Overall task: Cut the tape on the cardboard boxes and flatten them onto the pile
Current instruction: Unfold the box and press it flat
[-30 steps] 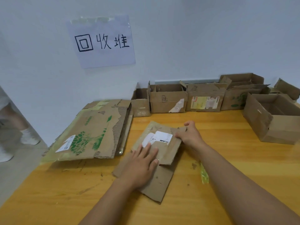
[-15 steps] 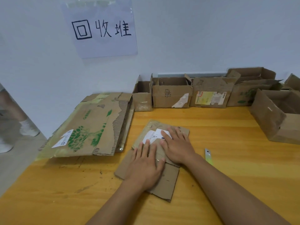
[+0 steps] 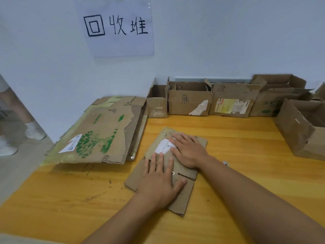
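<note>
Yellow wooden surface [image 3: 228,155] with open room right of flattened box [image 3: 186,196]; could spring back up once unweighted, or snag pile [image 3: 98,131] just left when slid over. Standing boxes [image 3: 190,99] along wall. Left hand [image 3: 158,182], right hand [image 3: 190,152]: each grip spread flat, pressing, clasping nothing

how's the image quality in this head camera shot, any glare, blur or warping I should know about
Head view: light is soft and even, with faint shadows under the hands, left and right, pressing the flattened box. A mild sheen shows on the wooden table. Wide-angle warping bends the frame edges. The wall sign reads sharp; small label print is illegible.
</note>
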The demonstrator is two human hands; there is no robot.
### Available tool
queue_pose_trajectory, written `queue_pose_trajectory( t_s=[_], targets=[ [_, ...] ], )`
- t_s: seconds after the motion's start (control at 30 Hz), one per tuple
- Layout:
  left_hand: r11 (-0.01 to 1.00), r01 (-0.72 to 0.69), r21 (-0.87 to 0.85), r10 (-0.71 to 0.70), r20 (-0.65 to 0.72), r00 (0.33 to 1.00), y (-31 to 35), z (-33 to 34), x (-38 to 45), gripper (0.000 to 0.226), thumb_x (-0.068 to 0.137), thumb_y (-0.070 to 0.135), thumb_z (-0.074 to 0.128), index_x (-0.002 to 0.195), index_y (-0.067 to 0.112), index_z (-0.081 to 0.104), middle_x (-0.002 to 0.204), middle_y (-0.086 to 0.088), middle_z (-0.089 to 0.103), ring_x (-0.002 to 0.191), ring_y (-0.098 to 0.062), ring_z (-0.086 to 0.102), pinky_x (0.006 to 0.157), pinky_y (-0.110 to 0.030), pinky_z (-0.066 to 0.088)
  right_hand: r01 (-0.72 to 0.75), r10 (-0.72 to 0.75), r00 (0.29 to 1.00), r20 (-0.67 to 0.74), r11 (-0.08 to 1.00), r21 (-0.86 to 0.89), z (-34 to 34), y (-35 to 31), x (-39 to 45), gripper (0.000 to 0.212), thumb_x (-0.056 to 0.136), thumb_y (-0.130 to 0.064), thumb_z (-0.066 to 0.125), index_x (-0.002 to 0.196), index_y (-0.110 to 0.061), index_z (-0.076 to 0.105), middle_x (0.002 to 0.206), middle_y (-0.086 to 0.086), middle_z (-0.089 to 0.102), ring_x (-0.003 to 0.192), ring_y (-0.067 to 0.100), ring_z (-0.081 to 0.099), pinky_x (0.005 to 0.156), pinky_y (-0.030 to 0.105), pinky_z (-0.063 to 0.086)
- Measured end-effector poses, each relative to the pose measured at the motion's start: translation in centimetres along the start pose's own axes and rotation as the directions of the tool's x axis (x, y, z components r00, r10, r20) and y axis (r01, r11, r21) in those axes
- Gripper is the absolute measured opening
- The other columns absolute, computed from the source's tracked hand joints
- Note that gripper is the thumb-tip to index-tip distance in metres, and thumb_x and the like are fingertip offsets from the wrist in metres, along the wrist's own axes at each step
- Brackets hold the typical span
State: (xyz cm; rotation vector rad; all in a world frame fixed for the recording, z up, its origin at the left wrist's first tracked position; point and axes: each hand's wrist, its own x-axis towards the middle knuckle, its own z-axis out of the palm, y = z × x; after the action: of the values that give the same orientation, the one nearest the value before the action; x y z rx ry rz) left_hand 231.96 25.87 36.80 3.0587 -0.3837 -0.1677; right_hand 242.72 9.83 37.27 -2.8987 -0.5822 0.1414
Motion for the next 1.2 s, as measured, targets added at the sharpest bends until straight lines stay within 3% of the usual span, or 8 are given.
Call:
queue_pose_trajectory(
  t_s=[0.17, 0.53, 0.8, 0.9, 1.0, 1.07, 1.2],
  targets=[
    [0.996, -0.071, -0.052, 0.074, 0.066, 0.995, -0.5, -0.2, -0.6, 0.102, 0.075, 0.089, 0.002, 0.153, 0.027, -0.02, 0.153, -0.008, -0.035, 0.14, -0.027, -0.038, 0.117, -0.043, -0.02, -0.129, 0.13, 0.991, -0.014, 0.992, 0.007, 0.7, 0.0, 0.1, 0.071, 0.098, -0.065, 0.014, 0.159, -0.031, -0.001, 0.167, -0.004, -0.01, 0.153, 0.019, -0.012, 0.122, 0.04, -0.008],
    [0.997, -0.073, 0.0, 0.073, 0.01, 0.997, -0.2, 0.3, -1.3, 0.1, 0.076, 0.088, -0.004, 0.153, 0.026, -0.02, 0.156, -0.01, -0.033, 0.141, -0.029, -0.038, 0.117, -0.045, -0.02, -0.116, 0.118, 0.992, 0.053, 0.992, -0.049, 0.5, 0.2, 0.3, 0.074, 0.097, -0.068, 0.009, 0.158, -0.031, -0.008, 0.166, -0.004, -0.015, 0.153, 0.019, -0.014, 0.121, 0.04, -0.01],
    [0.997, -0.075, -0.034, 0.075, -0.008, 0.997, -0.3, 0.4, -1.3, 0.1, 0.077, 0.087, 0.0, 0.156, 0.027, -0.012, 0.159, -0.01, -0.026, 0.144, -0.029, -0.032, 0.118, -0.044, -0.018, -0.199, 0.196, 0.979, 0.064, 0.979, 0.048, -0.7, 0.5, 0.9, 0.079, 0.094, -0.072, 0.028, 0.159, -0.029, 0.007, 0.168, -0.003, 0.004, 0.153, 0.024, 0.002, 0.121, 0.044, 0.005],
    [0.996, -0.076, -0.047, 0.074, -0.04, 0.996, -0.3, 0.6, -1.4, 0.098, 0.078, 0.087, -0.002, 0.156, 0.027, -0.012, 0.159, -0.009, -0.026, 0.145, -0.027, -0.031, 0.116, -0.041, -0.021, -0.317, 0.319, 0.947, -0.044, 0.948, 0.04, -0.9, 0.3, 0.8, 0.07, 0.099, -0.063, 0.025, 0.157, -0.025, 0.018, 0.163, 0.01, 0.022, 0.151, 0.029, 0.013, 0.121, 0.047, 0.005],
    [0.991, -0.086, -0.1, 0.078, -0.082, 0.994, -0.5, 0.6, -1.5, 0.088, 0.084, 0.08, 0.001, 0.156, 0.03, -0.008, 0.161, -0.005, -0.022, 0.147, -0.023, -0.027, 0.117, -0.037, -0.018, -0.322, 0.324, 0.905, -0.275, 0.945, 0.055, -1.8, -0.2, 0.4, 0.047, 0.102, -0.045, 0.033, 0.14, -0.019, 0.044, 0.139, 0.013, 0.047, 0.132, 0.031, 0.038, 0.117, 0.046, 0.016],
    [0.977, -0.126, -0.171, 0.101, -0.149, 0.984, -0.8, 0.4, -1.6, 0.08, 0.09, 0.076, 0.013, 0.156, 0.034, 0.001, 0.164, 0.002, -0.016, 0.149, -0.019, -0.021, 0.118, -0.034, -0.012, -0.302, 0.33, 0.858, -0.393, 0.944, 0.133, -3.6, -0.1, 0.1, 0.041, 0.103, -0.039, 0.037, 0.136, -0.017, 0.049, 0.134, 0.012, 0.049, 0.124, 0.032, 0.042, 0.111, 0.045, 0.025],
    [0.914, -0.195, -0.356, 0.063, -0.35, 0.935, -1.9, -1.0, -1.7, 0.078, 0.09, 0.072, 0.038, 0.155, 0.035, 0.015, 0.164, 0.013, 0.005, 0.151, -0.011, -0.003, 0.123, -0.039, 0.01, -0.204, 0.307, 0.846, -0.435, 0.942, 0.268, -7.4, 0.1, -0.6, 0.037, 0.103, -0.035, 0.039, 0.128, -0.013, 0.055, 0.127, 0.011, 0.051, 0.114, 0.028, 0.048, 0.097, 0.043, 0.039]
  ],
)
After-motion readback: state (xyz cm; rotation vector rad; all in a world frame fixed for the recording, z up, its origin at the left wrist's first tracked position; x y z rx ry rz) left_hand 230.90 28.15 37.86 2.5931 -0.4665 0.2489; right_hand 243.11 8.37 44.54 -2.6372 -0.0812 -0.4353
